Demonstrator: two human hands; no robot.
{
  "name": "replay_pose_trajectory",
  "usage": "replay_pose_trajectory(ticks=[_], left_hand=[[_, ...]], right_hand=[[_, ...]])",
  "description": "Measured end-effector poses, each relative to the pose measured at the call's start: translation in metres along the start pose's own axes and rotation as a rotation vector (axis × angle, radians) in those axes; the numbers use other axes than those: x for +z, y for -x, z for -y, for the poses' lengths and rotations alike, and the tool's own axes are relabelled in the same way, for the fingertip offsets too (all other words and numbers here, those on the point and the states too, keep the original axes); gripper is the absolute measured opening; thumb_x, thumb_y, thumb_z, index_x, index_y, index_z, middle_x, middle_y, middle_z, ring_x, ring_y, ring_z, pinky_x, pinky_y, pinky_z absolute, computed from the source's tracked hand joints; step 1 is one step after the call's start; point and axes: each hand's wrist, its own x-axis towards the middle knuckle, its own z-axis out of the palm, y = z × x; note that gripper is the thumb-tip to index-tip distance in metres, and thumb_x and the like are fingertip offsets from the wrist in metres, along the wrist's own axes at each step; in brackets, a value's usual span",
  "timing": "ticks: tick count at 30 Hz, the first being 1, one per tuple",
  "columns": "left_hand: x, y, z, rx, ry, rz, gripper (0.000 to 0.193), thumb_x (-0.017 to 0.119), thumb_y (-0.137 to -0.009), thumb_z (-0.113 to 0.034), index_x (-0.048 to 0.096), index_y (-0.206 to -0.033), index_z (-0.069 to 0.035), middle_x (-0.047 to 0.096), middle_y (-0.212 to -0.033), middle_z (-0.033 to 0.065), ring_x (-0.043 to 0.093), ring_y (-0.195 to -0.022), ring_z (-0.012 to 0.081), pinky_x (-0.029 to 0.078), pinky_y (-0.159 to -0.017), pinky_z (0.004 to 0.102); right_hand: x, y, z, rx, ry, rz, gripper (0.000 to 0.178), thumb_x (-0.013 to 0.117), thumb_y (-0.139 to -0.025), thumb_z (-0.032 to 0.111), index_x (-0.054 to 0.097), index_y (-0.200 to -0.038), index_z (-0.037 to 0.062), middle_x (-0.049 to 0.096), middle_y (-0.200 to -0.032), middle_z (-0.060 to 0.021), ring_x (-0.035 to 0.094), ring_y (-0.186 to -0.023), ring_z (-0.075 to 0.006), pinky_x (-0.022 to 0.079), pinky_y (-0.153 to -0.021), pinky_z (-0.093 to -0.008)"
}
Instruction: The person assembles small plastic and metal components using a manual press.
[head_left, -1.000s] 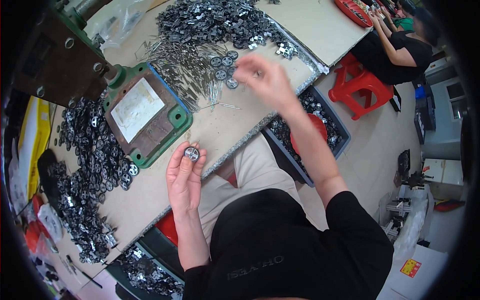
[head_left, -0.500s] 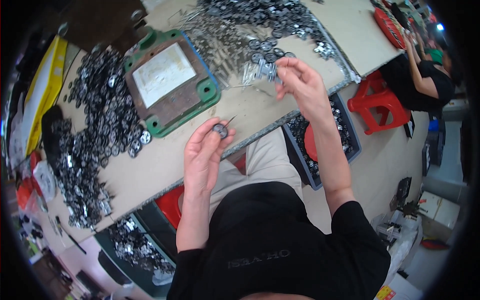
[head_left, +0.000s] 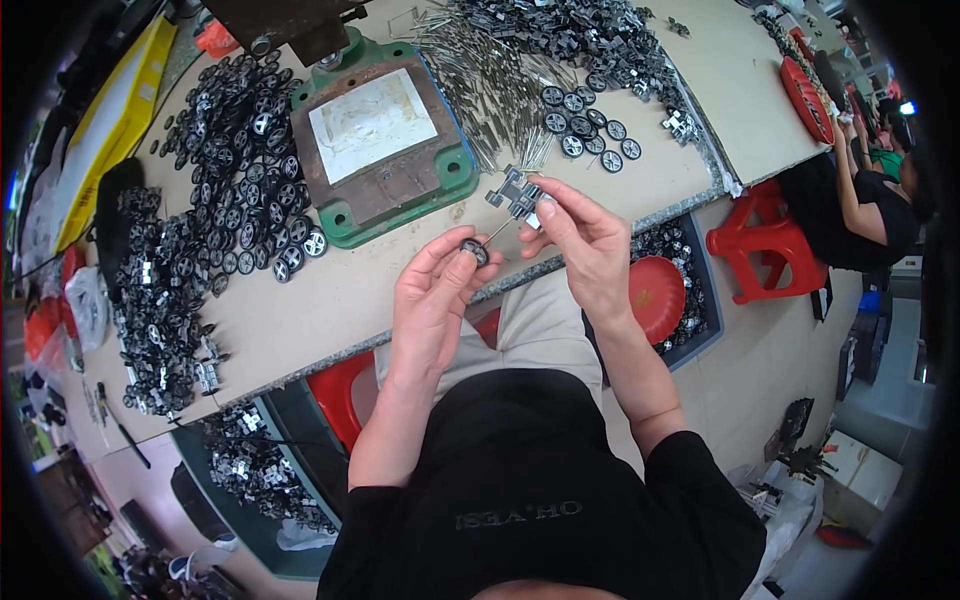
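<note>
Between the thumb and fingers of my left hand (head_left: 437,290) is a small black toy wheel (head_left: 474,250), with a thin metal axle (head_left: 497,234) sticking out of it to the upper right. My right hand (head_left: 590,235) pinches a grey plastic chassis piece (head_left: 515,193), held just above the wheel. The axle's free end points at the underside of this piece; whether it touches or enters it I cannot tell. Both hands are over the table's front edge. Loose wheels (head_left: 580,125) and a heap of metal axles (head_left: 485,90) lie beyond my right hand.
A green press base (head_left: 455,172) with a white plate stands at centre left. Piles of wheels (head_left: 225,150) and dark parts (head_left: 590,40) cover the table (head_left: 290,345). Below the edge are a grey bin (head_left: 712,300) with a red bowl (head_left: 655,300), and a red stool (head_left: 765,235). A person sits at far right.
My right hand has come left and nearer with the chassis piece, toward the wheel and axle. My left hand has shifted slightly right. The whole view has also shifted.
</note>
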Motion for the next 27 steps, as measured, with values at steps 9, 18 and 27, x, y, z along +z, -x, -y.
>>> replay_pose_trajectory(ticks=[9,18,27], left_hand=[[0.0003,0.0002,0.0026,0.052,-0.035,-0.004,0.027,0.057,-0.088,-0.004,0.053,-0.114,0.003,0.062,-0.103,0.0122,0.063,-0.093,0.0219,0.051,-0.083,0.0308],[0.0038,0.0028,0.0048,0.144,-0.149,-0.030,0.025,0.058,-0.087,-0.002,0.055,-0.111,0.003,0.062,-0.102,0.0122,0.063,-0.091,0.0212,0.052,-0.082,0.0301],[0.0019,0.0050,0.0035,0.124,-0.155,-0.044,0.028,0.058,-0.087,-0.003,0.055,-0.114,0.004,0.063,-0.102,0.0148,0.065,-0.090,0.0230,0.053,-0.079,0.0294]], right_hand=[[0.0009,0.0045,-0.0031,-0.103,0.134,-0.045,0.030,0.057,-0.088,0.003,0.056,-0.117,-0.0045,0.063,-0.084,-0.0085,0.061,-0.069,-0.0119,0.053,-0.060,-0.0238],[-0.0059,0.0053,-0.0053,0.017,0.019,-0.026,0.029,0.060,-0.085,-0.001,0.058,-0.114,-0.0043,0.063,-0.088,-0.0091,0.062,-0.071,-0.0119,0.053,-0.062,-0.0231],[-0.0074,0.0061,-0.0041,-0.132,0.124,0.060,0.029,0.059,-0.084,-0.004,0.056,-0.113,-0.0063,0.064,-0.080,-0.0096,0.061,-0.067,-0.0121,0.052,-0.059,-0.0238]])
